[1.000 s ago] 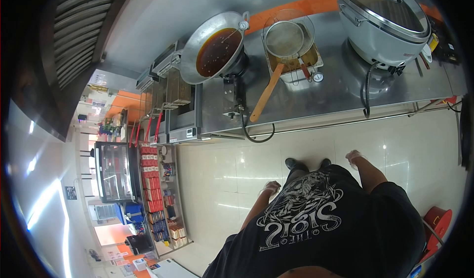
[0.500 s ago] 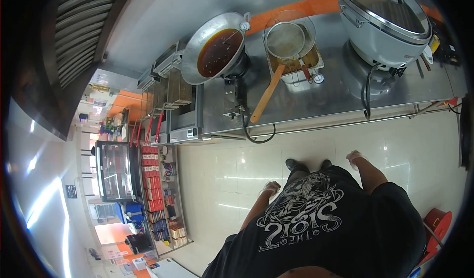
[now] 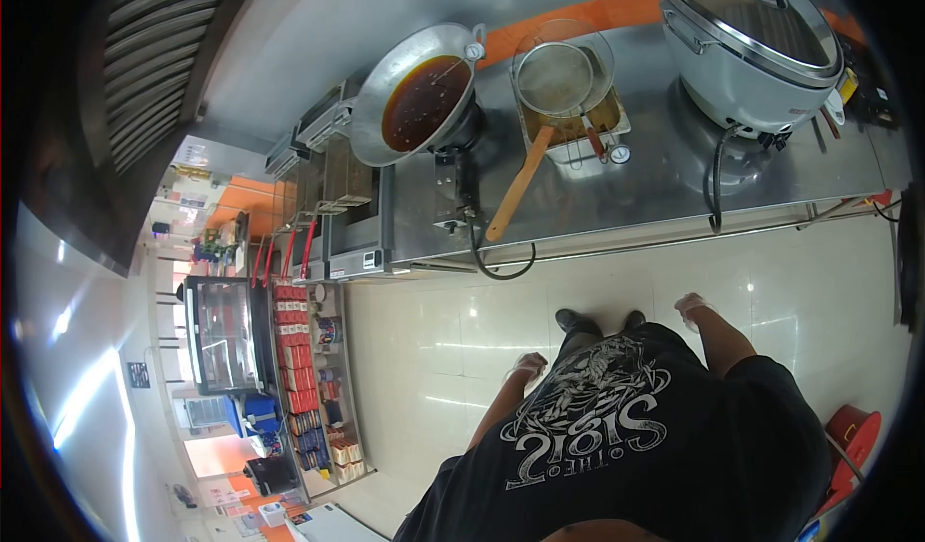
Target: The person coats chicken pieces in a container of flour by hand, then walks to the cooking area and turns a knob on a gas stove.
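Both my hands hang at my sides in clear plastic gloves, away from the steel counter (image 3: 617, 190). My left hand (image 3: 528, 364) is low beside the black shirt, its fingers small and blurred by the glove. On the other side my right hand (image 3: 696, 311) hangs over the floor, its fingers curled, with no object visible in it. On the counter stands a wide metal wok (image 3: 379, 108) of dark brown oil (image 3: 421, 106) with a thermometer (image 3: 474, 52). Beside it, round strainers (image 3: 554, 78) and a wooden-handled tool (image 3: 520, 185) rest on a metal tray (image 3: 621, 126).
A large rice cooker (image 3: 756, 70) stands at the counter's right, its black hose (image 3: 717, 181) hanging over the edge. Fryer baskets (image 3: 347, 171) with red handles are at the left. Farther left are shelves with red boxes (image 3: 297, 349). A red bin (image 3: 853, 436) is at lower right.
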Available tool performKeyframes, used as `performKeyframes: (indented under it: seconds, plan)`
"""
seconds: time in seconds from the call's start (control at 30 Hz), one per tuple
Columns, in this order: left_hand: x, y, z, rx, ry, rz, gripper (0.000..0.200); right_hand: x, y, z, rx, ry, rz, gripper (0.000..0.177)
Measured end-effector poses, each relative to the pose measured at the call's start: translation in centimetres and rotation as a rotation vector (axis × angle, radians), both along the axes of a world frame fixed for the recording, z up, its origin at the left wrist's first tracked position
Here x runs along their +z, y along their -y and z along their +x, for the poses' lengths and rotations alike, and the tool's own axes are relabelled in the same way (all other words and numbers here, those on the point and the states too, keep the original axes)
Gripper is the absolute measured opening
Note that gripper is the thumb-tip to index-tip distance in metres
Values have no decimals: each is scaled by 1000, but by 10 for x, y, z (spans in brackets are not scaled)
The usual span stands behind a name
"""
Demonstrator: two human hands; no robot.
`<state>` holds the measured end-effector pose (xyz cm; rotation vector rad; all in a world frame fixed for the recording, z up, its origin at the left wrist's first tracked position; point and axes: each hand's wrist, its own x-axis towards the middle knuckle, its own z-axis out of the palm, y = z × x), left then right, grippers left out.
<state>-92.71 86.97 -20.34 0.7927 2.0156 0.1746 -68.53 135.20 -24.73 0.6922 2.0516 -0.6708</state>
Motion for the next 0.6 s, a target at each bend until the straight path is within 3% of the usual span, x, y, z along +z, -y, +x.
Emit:
performKeyframes:
  seconds: [0.2,0.3,0.4,0.5,0.6]
  plan:
    - [9,-11,-2,-86,-52,-71,22,-8,1,0,-223,37,-26,31]
    - [9,-13,-3,-14,-21,-112,23,-14,0,0,-302,51,-36,32]
    - [6,-11,-6,-229,-77,-59,23,-25,-2,2,-372,60,-45,34]
    - [25,-19,-2,-87,-60,-127,23,-31,-2,2,-418,60,-52,35]
    - [19,-17,-2,-86,-74,-107,24,-14,-2,0,-438,58,-59,37]
